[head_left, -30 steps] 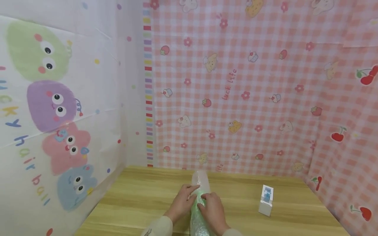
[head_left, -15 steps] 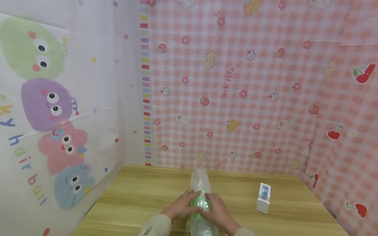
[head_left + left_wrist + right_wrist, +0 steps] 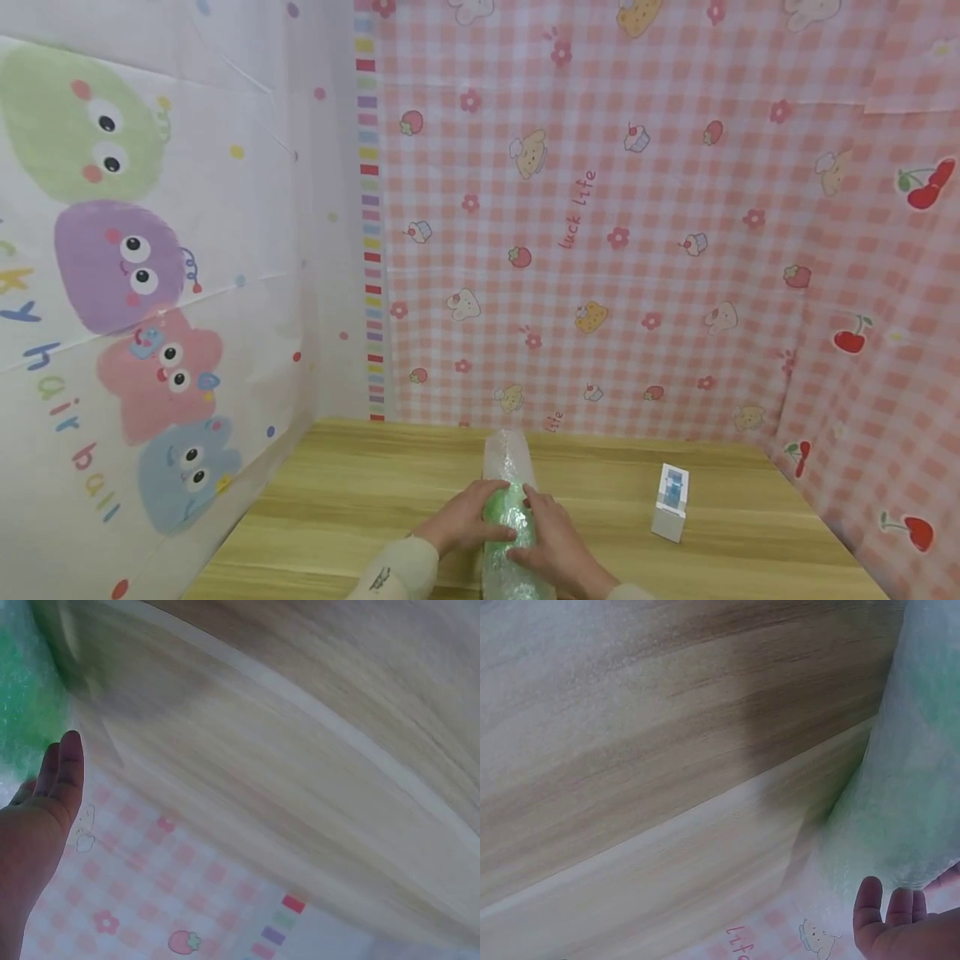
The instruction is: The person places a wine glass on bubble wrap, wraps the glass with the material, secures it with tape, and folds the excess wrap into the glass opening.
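A long roll of bubble wrap (image 3: 510, 458) lies lengthwise on the table, with a green object (image 3: 517, 505) showing through the clear layers; its kind is hidden. From the left, my left hand (image 3: 463, 518) holds the wrapped roll, thumb on top and fingers along its side. On the opposite side my right hand (image 3: 557, 540) grips it, with thumb and fingers spread around the curve. The left wrist view catches the hand (image 3: 37, 825) against the green wrap (image 3: 26, 697). In the right wrist view, bent fingers (image 3: 868, 900) meet the roll's lower end (image 3: 885, 847).
A small white box (image 3: 670, 504) with a blue patch on top stands to the right on the wood-grain table (image 3: 360, 500). A pink checked cloth (image 3: 600, 275) hangs behind the table, and a white printed sheet (image 3: 262, 333) covers the left side.
Both hands have shifted slightly on the roll, and the thumbs now lie lower on it. More of the green part shows between them. The white box has stayed put.
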A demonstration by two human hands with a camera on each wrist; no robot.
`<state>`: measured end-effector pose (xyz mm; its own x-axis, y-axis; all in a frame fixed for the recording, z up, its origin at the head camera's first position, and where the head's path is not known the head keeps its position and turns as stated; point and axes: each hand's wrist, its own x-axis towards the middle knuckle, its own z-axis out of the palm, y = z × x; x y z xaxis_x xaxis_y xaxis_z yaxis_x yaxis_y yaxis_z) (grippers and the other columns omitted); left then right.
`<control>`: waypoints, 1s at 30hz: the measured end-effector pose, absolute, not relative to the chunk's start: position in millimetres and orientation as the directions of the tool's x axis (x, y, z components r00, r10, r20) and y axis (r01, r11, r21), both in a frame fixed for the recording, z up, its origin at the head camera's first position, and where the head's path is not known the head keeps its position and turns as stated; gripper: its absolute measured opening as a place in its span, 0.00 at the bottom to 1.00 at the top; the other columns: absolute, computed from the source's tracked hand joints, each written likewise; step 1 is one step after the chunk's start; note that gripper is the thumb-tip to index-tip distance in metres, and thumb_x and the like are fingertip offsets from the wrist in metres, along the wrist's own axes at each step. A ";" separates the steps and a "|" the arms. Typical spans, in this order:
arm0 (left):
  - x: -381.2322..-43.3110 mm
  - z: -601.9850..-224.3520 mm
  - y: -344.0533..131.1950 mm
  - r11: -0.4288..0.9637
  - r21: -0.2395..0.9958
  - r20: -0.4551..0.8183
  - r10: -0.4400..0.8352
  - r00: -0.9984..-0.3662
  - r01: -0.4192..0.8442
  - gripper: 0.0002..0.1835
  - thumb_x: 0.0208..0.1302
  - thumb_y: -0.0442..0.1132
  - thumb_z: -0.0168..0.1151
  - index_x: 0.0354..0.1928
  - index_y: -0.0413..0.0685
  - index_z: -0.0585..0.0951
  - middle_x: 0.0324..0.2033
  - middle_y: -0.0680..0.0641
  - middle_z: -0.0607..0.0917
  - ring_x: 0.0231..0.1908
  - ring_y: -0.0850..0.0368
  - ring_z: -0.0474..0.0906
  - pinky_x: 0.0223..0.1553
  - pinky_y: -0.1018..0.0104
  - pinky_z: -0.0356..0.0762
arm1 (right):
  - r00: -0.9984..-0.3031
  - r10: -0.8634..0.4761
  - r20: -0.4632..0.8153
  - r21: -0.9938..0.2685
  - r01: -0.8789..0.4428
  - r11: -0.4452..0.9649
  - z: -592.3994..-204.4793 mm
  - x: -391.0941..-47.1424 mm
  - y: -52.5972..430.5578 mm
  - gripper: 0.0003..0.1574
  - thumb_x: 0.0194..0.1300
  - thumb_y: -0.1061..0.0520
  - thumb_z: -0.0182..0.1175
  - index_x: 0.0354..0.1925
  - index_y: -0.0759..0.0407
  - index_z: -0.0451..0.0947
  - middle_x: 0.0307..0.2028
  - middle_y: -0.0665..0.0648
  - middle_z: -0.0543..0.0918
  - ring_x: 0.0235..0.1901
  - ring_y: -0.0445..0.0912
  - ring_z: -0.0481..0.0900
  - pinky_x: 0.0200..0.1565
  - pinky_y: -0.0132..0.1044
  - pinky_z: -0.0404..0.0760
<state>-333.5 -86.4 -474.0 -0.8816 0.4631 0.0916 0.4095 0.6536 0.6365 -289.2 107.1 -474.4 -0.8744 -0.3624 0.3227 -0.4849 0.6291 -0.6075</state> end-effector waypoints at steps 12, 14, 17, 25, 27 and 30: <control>-333.5 -474.6 -87.8 0.677 0.617 0.063 0.466 -0.883 0.401 0.46 0.56 0.54 0.73 0.74 0.51 0.64 0.67 0.38 0.67 0.63 0.37 0.69 0.62 0.39 0.68 | -0.852 -0.401 0.337 -0.602 -0.523 0.604 -477.2 -287.2 112.7 0.52 0.55 0.49 0.74 0.68 0.72 0.63 0.59 0.68 0.73 0.58 0.64 0.71 0.56 0.63 0.74; -333.3 -474.2 -88.2 0.667 0.630 0.063 0.466 -0.883 0.397 0.46 0.56 0.54 0.73 0.74 0.51 0.64 0.68 0.37 0.67 0.63 0.36 0.68 0.62 0.38 0.68 | -0.859 -0.403 0.316 -0.617 -0.509 0.600 -477.9 -286.7 119.4 0.46 0.61 0.45 0.70 0.67 0.69 0.65 0.60 0.67 0.73 0.58 0.64 0.73 0.54 0.63 0.76; -332.3 -474.1 -89.2 0.647 0.665 0.054 0.455 -0.889 0.372 0.46 0.56 0.52 0.74 0.74 0.50 0.64 0.68 0.37 0.66 0.63 0.36 0.68 0.62 0.37 0.68 | -0.881 -0.356 0.313 -0.616 -0.473 0.630 -479.3 -288.7 133.8 0.39 0.66 0.42 0.65 0.64 0.66 0.70 0.57 0.65 0.77 0.53 0.61 0.77 0.48 0.57 0.81; -330.6 -477.1 -92.8 0.620 0.721 0.021 0.429 -0.903 0.311 0.47 0.54 0.51 0.75 0.75 0.51 0.63 0.69 0.38 0.64 0.64 0.35 0.66 0.63 0.36 0.65 | -0.912 -0.065 0.405 -0.531 -0.293 0.795 -470.0 -310.0 202.6 0.23 0.70 0.51 0.62 0.54 0.67 0.80 0.48 0.65 0.83 0.45 0.58 0.82 0.43 0.52 0.83; -328.9 -476.5 -93.2 0.612 0.729 0.019 0.429 -0.903 0.306 0.47 0.54 0.51 0.75 0.75 0.51 0.63 0.70 0.38 0.63 0.65 0.34 0.65 0.63 0.36 0.65 | -0.923 -0.028 0.385 -0.531 -0.246 0.811 -464.2 -315.6 225.7 0.25 0.72 0.50 0.58 0.55 0.69 0.78 0.50 0.69 0.82 0.47 0.60 0.81 0.44 0.56 0.82; -327.3 -475.8 -94.2 0.612 0.733 0.012 0.425 -0.905 0.297 0.47 0.54 0.52 0.74 0.75 0.51 0.63 0.70 0.38 0.63 0.66 0.34 0.64 0.63 0.35 0.64 | -0.951 0.024 0.308 -0.552 -0.158 0.819 -454.6 -321.9 259.1 0.30 0.75 0.47 0.52 0.58 0.73 0.74 0.54 0.74 0.78 0.51 0.66 0.79 0.49 0.60 0.79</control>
<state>-327.3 -94.2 -475.8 -0.9052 0.4249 0.0123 0.2971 0.6116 0.7333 -321.9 259.1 -454.6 -0.9511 0.0241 0.3081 -0.1579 0.8191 -0.5515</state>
